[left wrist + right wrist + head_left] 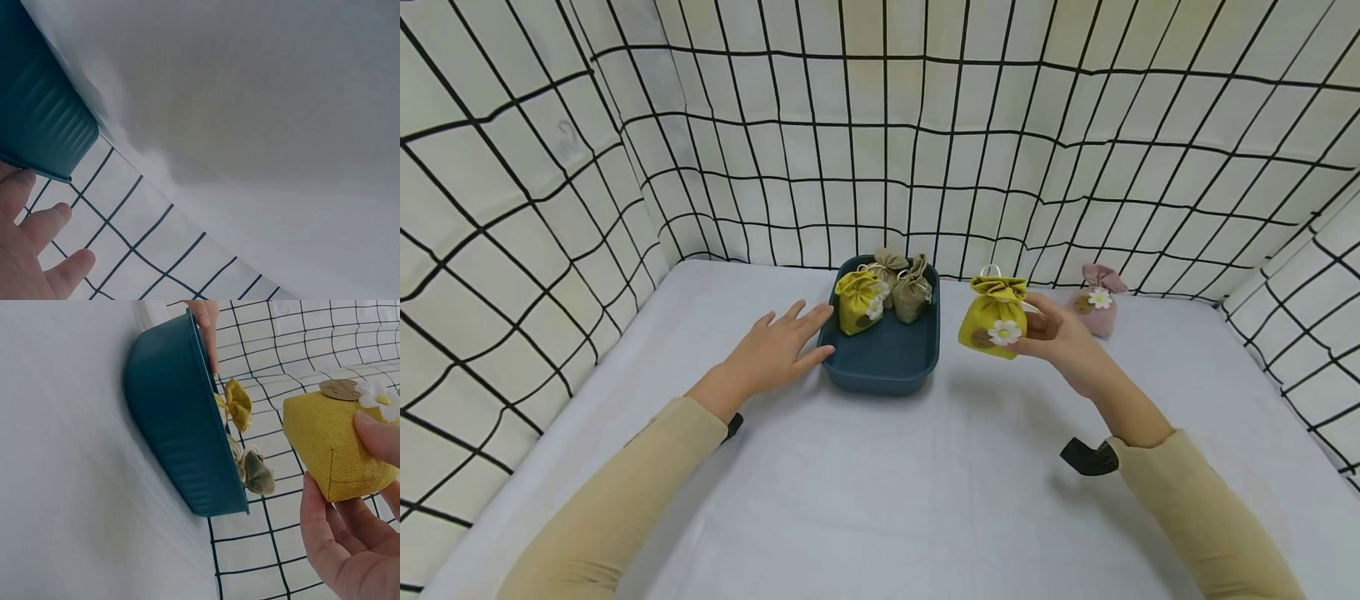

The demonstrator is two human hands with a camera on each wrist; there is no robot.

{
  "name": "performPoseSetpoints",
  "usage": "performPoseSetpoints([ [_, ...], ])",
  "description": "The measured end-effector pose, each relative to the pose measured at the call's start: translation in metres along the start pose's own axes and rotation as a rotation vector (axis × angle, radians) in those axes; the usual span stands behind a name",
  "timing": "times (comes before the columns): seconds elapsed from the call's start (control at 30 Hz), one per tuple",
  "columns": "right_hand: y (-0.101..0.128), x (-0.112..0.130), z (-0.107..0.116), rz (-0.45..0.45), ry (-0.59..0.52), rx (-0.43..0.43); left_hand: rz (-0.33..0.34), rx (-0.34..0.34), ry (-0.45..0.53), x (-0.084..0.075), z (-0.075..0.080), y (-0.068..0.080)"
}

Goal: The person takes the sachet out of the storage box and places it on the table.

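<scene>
My right hand (1051, 333) holds a yellow drawstring pouch (995, 317) with a white flower, lifted above the table to the right of a dark blue tray (887, 358). In the right wrist view the thumb and fingers (325, 531) pinch the yellow pouch (331, 447) from its side. My left hand (778, 350) lies flat with straight fingers against the tray's left rim; its fingertips (37, 225) show beside the tray wall (37, 119). Inside the tray stand another yellow pouch (859, 302) and two olive-brown pouches (910, 292).
A pink pouch (1097, 302) with a white flower stands on the table at the back right, behind my right hand. White cloth walls with a black grid (880, 150) enclose the pale table (880, 483) on three sides.
</scene>
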State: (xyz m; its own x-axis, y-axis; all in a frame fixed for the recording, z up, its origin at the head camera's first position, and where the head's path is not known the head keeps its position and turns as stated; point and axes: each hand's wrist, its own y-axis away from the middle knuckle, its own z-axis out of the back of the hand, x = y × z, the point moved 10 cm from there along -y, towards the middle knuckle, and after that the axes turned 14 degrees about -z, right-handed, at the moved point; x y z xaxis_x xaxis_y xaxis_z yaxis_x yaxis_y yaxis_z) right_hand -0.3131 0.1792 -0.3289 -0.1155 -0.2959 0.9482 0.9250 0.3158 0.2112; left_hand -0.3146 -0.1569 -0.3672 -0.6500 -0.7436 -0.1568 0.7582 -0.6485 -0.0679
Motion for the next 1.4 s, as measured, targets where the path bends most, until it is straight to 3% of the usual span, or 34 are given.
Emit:
performPoseSetpoints([
  [0.4, 0.008, -0.013, 0.027, -0.03, -0.02, -0.058, -0.012, -0.009, 0.017, -0.002, 0.001, 0.0],
  [0.77, 0.014, -0.017, 0.051, 0.031, -0.018, -0.118, -0.012, -0.012, 0.01, 0.001, -0.001, -0.001],
  [0.93, 0.015, -0.021, 0.061, 0.014, -0.036, -0.155, -0.008, -0.005, 0.008, 0.0, 0.001, -0.002],
  [1.4, 0.024, -0.031, 0.095, 0.012, -0.255, -0.213, 0.001, 0.006, 0.011, 0.001, -0.003, -0.001],
])
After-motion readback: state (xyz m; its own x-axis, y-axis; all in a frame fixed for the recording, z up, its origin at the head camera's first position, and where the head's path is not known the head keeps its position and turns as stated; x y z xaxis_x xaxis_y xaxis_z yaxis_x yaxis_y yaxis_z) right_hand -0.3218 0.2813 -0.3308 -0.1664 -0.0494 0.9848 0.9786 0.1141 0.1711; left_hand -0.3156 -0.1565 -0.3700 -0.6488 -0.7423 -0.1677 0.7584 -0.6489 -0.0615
